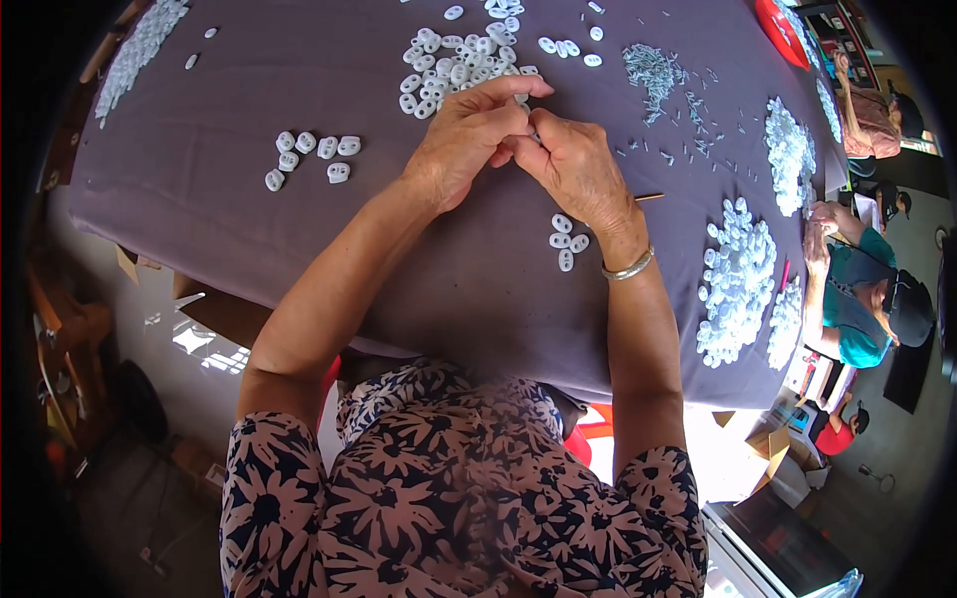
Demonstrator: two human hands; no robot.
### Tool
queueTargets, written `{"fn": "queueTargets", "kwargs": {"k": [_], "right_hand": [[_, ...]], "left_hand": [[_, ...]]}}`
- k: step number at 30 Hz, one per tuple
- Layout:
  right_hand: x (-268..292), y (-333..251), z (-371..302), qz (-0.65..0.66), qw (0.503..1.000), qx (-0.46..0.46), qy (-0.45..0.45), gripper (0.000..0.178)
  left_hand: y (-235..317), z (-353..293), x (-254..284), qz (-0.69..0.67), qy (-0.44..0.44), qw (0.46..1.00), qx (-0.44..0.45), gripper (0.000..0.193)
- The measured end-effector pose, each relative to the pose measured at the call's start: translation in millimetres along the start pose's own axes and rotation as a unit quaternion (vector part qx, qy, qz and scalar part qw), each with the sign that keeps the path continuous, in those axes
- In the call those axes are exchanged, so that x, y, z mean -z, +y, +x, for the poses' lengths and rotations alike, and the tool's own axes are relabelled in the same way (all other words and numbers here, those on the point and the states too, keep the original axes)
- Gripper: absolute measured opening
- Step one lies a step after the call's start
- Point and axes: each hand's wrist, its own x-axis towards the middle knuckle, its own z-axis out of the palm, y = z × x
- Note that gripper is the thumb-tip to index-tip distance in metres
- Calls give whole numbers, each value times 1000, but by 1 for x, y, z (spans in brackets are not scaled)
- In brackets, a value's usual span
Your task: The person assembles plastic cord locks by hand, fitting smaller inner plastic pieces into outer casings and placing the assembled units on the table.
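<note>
My left hand and my right hand meet over the dark tablecloth, fingertips pinched together. Whatever sits between them is mostly hidden by the fingers. Just beyond the left hand lies a heap of small white oval pieces with two holes. Several more such pieces rest in a small group below my right hand. To the left of my forearms is another loose group of white pieces. A thin brown stick pokes out beside my right wrist, which wears a bracelet.
Small metal screws lie piled and scattered beyond my right hand. Large heaps of white pieces spread along the table's right side, another heap at far left. A red basin stands at far right. A co-worker sits at the right edge.
</note>
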Motion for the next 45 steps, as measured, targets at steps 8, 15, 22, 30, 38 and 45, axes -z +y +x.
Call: {"fn": "queueTargets", "kwargs": {"k": [8,15,22,30,38,45], "right_hand": [[-12,5,-3,3,1000,-12,17,19],[-15,5,-5,10,999,-18,29,16],[-13,-2,2,-28,998,-11,51,21],[-7,19,-5,180,950,-101,235,27],[41,3,1,397,849,-233,259,61],[70,-11,-31,372,863,-239,244,56]], "left_hand": [[2,-1,0,-24,5,999,28,32],[-1,0,-1,-48,21,998,21,33],[1,-2,2,4,16,999,-37,31],[35,-6,24,128,122,968,-177,14],[33,-73,92,561,158,786,-208,14],[44,-77,109,639,247,666,-296,25]]}}
